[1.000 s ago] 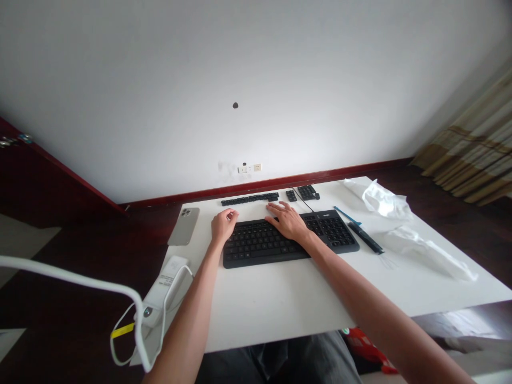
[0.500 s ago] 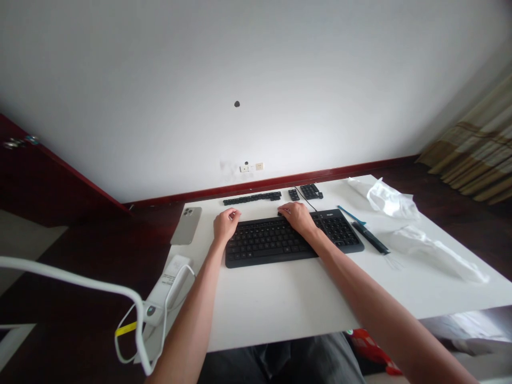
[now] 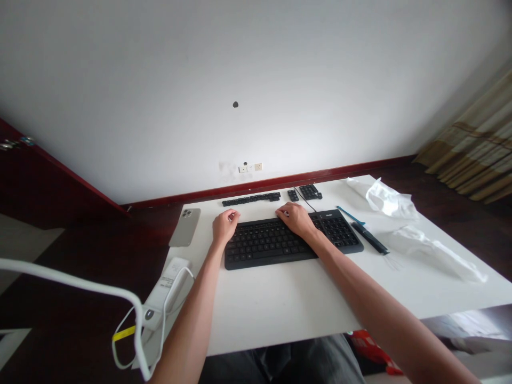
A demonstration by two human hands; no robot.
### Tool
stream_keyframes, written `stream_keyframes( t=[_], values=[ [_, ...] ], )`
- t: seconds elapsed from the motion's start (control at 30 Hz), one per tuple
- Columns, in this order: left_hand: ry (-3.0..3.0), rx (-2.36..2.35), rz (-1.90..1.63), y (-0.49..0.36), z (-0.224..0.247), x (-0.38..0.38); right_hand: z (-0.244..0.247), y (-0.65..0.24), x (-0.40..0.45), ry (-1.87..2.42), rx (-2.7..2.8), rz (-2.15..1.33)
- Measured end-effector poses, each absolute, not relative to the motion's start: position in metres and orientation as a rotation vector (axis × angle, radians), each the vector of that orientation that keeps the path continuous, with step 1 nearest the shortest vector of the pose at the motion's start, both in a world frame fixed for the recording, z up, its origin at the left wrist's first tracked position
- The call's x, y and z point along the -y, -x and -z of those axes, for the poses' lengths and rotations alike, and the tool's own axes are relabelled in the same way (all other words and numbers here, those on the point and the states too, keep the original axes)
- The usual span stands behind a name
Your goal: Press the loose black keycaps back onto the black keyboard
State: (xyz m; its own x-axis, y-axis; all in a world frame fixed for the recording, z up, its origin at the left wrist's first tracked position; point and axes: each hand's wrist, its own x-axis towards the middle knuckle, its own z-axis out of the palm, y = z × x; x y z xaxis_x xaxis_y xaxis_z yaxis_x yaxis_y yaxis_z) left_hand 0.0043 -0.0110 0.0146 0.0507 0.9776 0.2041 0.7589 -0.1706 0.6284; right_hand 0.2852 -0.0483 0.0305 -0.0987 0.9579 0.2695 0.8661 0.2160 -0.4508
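Right hand [image 3: 295, 218] rests curled on the black keyboard [image 3: 280, 242] — fingers pinched at its top row; left hand [image 3: 224, 226] loosely clenched just beside its left end.

Bare arms and dark grey trousers

Both forearms are uncovered along all that shows, with no sleeve edge in view; the left hand [image 3: 224, 226] and right hand [image 3: 295, 218] wear no glove, ring, watch or band, and at the bottom edge the lap is clad in dark grey cloth trousers [image 3: 280, 360] that lie in soft folds
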Motion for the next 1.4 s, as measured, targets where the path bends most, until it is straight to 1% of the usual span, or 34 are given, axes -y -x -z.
stream_keyframes(
  t=[0.3,0.57,0.97,1.27,1.4],
  values=[
    [-1.999,-1.774,-0.842,-0.004,-0.013,0.010,-0.030,-0.286,0.047,1.731,1.962,-0.254],
    [-1.996,-1.764,-0.842,-0.004,-0.014,0.010,-0.033,-0.284,0.050,1.694,2.098,-0.312],
    [-1.983,-1.812,-0.860,-0.007,-0.010,0.007,-0.026,-0.290,0.046,1.597,1.904,-0.335],
    [-1.992,-1.818,-0.873,-0.007,-0.008,0.004,-0.027,-0.298,0.049,1.455,1.914,-0.433],
    [-1.988,-1.802,-0.875,-0.007,-0.009,0.005,-0.033,-0.307,0.048,1.402,1.858,-0.587]
  ],
)
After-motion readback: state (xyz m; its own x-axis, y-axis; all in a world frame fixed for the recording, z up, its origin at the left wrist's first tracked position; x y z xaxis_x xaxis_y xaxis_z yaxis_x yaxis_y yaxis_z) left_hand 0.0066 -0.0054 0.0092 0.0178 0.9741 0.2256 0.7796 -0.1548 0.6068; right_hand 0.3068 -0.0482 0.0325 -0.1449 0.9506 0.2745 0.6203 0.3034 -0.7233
